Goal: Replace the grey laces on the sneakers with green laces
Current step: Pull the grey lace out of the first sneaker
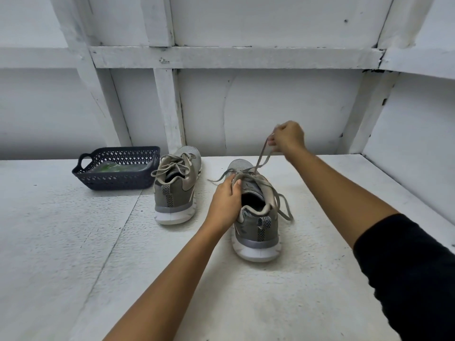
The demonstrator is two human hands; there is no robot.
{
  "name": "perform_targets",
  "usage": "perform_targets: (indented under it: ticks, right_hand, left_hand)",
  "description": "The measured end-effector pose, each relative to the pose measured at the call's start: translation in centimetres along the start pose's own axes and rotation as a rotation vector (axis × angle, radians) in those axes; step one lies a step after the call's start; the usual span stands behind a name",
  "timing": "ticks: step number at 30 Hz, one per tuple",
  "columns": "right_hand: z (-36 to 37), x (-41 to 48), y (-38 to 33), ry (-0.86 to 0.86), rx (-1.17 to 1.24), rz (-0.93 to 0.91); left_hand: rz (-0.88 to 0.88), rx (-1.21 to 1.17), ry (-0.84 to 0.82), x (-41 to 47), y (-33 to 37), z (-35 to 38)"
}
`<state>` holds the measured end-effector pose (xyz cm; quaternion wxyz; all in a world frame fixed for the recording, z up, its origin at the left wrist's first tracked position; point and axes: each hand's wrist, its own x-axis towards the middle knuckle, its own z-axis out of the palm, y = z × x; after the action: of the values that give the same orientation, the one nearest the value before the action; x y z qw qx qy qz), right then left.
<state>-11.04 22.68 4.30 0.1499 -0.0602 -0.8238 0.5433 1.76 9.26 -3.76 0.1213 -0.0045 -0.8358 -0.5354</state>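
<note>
Grey lace (260,157) held up taut from the nearer sneaker (258,227) on a white table (73,242).
The right hand (288,137) pinches the lace loop above the toe; just below it, the left hand (225,200) grips the sneaker's collar (fingers curled around its side). Left of that grip stands the second sneaker (174,193), laced in grey, and beside it a dark basket (115,183) holding green laces (108,167).

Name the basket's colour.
The basket is dark navy with a lattice pattern, seen best in the head view.
</note>
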Motion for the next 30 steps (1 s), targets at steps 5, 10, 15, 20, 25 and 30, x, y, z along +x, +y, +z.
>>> perform_targets:
  ticks: [5,10,15,20,25,30]
  right_hand:
    - [0.3,-1.6,0.7,-0.208,-0.127,0.16]
    - [1.8,-3.9,2.8,-0.428,-0.55,-0.009]
    - [1.3,-1.6,0.9,-0.237,-0.236,0.011]
    - [-0.1,0.1,-0.4,-0.079,-0.08,0.031]
    - [1.1,-2.6,2.9,-0.553,-0.462,0.161]
    - [2.3,-3.0,2.7,-0.472,-0.565,-0.041]
  left_hand:
    - [-0.008,-0.004,0.019,0.0,0.0,-0.2]
    - [-0.017,0.002,0.012,0.0,-0.3,0.0]
    - [-0.015,-0.011,0.009,0.0,-0.5,0.1]
    - [-0.022,-0.014,0.014,0.2,-0.8,-0.1]
    - [-0.008,-0.001,0.01,0.1,-0.9,0.2]
    - [0.0,0.003,0.02,0.3,-0.9,0.3]
